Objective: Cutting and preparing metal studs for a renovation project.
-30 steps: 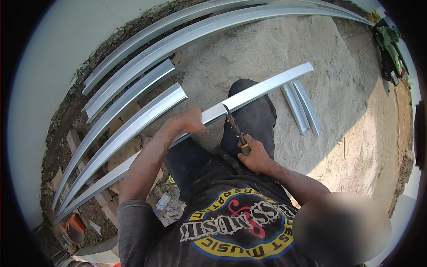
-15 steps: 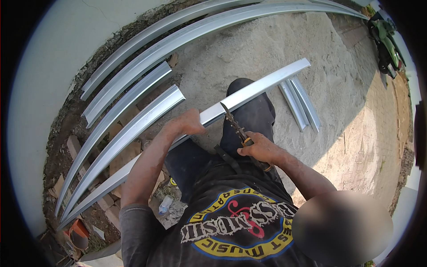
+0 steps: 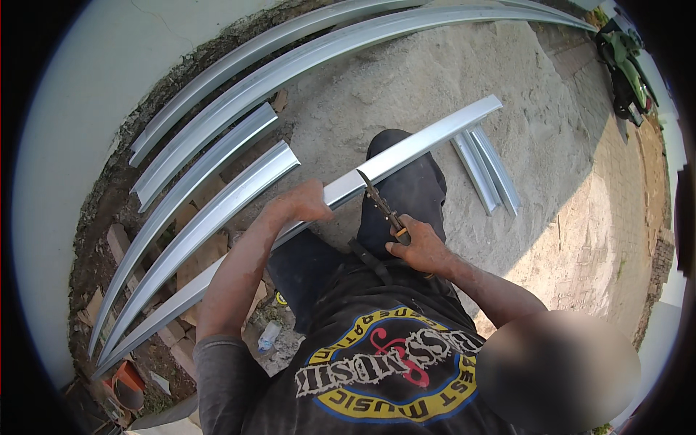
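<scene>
A long silvery metal channel [image 3: 428,139] lies slantwise across my raised knee, its far end pointing up and right. My left hand [image 3: 304,201] is closed around it left of the knee. In my right hand [image 3: 422,246] is a pair of tin snips [image 3: 380,201] with dark blades and black-and-orange handles. My fingers wrap round the handles. The blades meet the channel's near edge, between my left hand and the knee; how far they reach into the metal is hidden.
Several long metal channels [image 3: 217,210] lie at the left and along the wall [image 3: 87,94]. Two short channel pieces [image 3: 482,174] rest on sandy ground at right. A green motorbike [image 3: 627,69] stands far right; bricks, an orange container [image 3: 129,384] and a plastic bottle [image 3: 269,336] lie lower left.
My right hand has tightened, and less of the snips' lower handle shows below it. The channel and my left hand keep nearly the same place.
</scene>
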`<state>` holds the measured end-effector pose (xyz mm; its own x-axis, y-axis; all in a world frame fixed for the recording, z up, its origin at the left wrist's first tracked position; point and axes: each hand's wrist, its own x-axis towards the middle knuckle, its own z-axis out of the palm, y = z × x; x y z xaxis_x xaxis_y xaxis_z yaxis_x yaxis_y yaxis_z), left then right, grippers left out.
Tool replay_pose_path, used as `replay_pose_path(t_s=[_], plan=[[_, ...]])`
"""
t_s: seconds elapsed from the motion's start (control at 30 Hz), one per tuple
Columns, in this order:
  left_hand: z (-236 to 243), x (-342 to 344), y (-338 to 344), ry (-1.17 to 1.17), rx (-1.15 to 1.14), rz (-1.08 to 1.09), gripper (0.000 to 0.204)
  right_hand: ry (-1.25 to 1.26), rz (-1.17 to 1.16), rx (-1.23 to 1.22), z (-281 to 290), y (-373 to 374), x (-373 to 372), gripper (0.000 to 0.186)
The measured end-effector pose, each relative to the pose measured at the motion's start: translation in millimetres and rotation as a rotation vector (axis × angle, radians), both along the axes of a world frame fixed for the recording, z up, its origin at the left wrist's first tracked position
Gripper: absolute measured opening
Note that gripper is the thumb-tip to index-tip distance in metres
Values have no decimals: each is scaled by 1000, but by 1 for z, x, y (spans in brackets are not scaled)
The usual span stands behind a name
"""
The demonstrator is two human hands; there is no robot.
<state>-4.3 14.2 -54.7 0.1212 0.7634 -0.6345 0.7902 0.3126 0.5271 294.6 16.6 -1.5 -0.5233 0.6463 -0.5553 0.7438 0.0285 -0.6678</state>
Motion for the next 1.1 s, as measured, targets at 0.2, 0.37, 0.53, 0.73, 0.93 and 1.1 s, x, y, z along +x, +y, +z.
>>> replay_pose_path(t_s=[0.2,0.37,0.53,0.73,0.93,1.1], plan=[[-9,-17,10,-52,-109,-18,73,-34,7,-324,33,15,25,37],[-16,-26,12,-129,-152,26,81,-134,-19,-429,32,17,26,39],[-2,-20,15,-96,-158,0,87,-154,-22,-491,23,24,15,36],[-1,-16,8,-30,-110,-2,86,-152,-64,-473,21,26,2,35],[18,-2,5,-32,-78,19,80,-145,-64,-516,19,26,3,36],[17,3,-2,-80,-57,40,77,-136,-81,-538,15,23,3,38]])
